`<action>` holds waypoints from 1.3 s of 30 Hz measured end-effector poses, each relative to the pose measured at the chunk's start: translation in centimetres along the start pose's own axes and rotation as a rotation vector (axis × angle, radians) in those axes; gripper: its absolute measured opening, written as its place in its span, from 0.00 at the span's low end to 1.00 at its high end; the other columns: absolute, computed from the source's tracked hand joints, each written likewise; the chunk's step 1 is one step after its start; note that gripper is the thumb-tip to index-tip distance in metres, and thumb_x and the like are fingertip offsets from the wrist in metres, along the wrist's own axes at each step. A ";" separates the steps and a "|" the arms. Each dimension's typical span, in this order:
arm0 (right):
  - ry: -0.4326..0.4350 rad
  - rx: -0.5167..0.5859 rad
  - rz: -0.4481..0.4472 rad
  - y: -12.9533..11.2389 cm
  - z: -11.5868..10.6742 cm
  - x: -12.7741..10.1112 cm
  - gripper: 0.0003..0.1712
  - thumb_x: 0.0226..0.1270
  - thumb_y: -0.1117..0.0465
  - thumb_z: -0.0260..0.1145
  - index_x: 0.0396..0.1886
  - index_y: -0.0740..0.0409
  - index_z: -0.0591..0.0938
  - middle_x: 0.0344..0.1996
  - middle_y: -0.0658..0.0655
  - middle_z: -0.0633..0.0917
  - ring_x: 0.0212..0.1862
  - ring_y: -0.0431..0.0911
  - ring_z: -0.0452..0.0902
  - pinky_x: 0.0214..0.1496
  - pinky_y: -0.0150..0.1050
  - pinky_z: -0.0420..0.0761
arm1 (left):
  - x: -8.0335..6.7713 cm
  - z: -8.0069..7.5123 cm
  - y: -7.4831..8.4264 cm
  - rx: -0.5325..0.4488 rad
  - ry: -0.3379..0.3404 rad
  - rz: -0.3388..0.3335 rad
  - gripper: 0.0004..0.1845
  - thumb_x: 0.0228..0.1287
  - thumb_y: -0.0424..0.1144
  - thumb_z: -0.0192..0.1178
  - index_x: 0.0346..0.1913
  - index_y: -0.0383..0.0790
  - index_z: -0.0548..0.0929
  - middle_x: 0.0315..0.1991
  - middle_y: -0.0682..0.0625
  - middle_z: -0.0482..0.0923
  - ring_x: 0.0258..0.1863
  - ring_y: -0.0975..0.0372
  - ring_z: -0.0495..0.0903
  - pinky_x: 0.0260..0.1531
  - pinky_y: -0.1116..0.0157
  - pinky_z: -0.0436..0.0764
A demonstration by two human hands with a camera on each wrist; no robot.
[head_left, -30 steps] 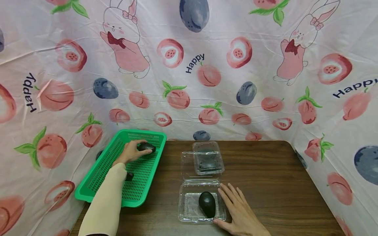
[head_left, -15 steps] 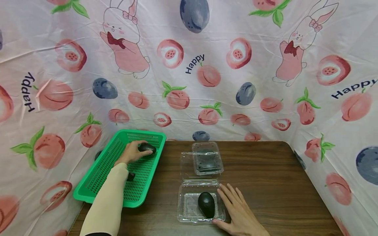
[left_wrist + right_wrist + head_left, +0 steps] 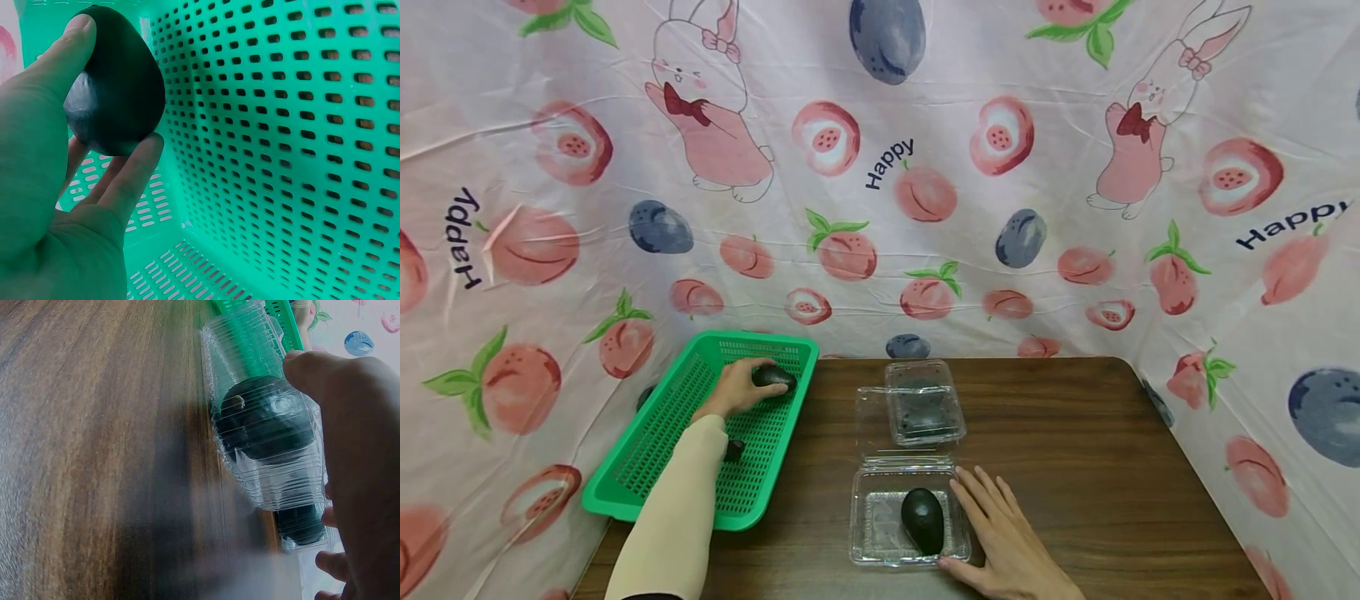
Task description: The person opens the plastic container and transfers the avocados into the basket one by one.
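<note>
Wood tabletop [image 3: 1075, 442]; printed cloth [image 3: 955, 50] behind basket [image 3: 606, 500]. Your left hand [image 3: 733, 392] pinches avocado [image 3: 125, 81] inside; right hand [image 3: 1006, 542], spread, touches open box [image 3: 877, 523].

Basket [image 3: 767, 433]: green
Avocado [image 3: 773, 379] inside basket: blackish
Boxes [image 3: 880, 529]: colourless
Table [image 3: 1075, 433]: brown, wood-grained
Cloth [image 3: 940, 117] behind basket: white, pink-and-blue fruits

One left hand [image 3: 733, 390] and one right hand [image 3: 1006, 537] were counted, with one basket [image 3: 766, 450], one worktop [image 3: 1075, 433], one printed cloth [image 3: 1060, 108] and two clear boxes, an open box [image 3: 883, 533] and a rear box [image 3: 921, 369]. One held fruit [image 3: 119, 81] and one boxed fruit [image 3: 922, 523] were seen; the rear box's contents could not be counted
</note>
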State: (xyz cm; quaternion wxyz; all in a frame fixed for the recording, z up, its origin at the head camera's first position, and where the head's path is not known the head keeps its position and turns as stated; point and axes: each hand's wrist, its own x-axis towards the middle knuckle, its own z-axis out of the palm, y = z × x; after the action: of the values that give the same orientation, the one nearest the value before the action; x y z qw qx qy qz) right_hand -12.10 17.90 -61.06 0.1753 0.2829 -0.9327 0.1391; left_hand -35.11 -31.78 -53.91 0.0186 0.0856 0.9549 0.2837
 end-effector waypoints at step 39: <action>0.027 0.005 -0.026 -0.7 0.3 -0.2 0.61 0.70 0.19 0.68 0.85 0.59 0.74 0.82 0.61 0.78 0.80 0.67 0.75 0.92 0.29 0.22 | -0.2 0.1 -0.4 -0.025 -0.054 0.000 0.44 0.77 0.53 0.75 0.86 0.35 0.71 0.84 0.23 0.66 0.80 0.25 0.69 0.71 0.28 0.79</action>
State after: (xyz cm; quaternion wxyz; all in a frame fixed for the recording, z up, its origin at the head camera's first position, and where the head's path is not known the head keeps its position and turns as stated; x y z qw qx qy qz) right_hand -11.64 17.33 -61.24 0.1889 0.2936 -0.9262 0.1427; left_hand -34.94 -32.09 -54.24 0.0457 0.0931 0.9504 0.2934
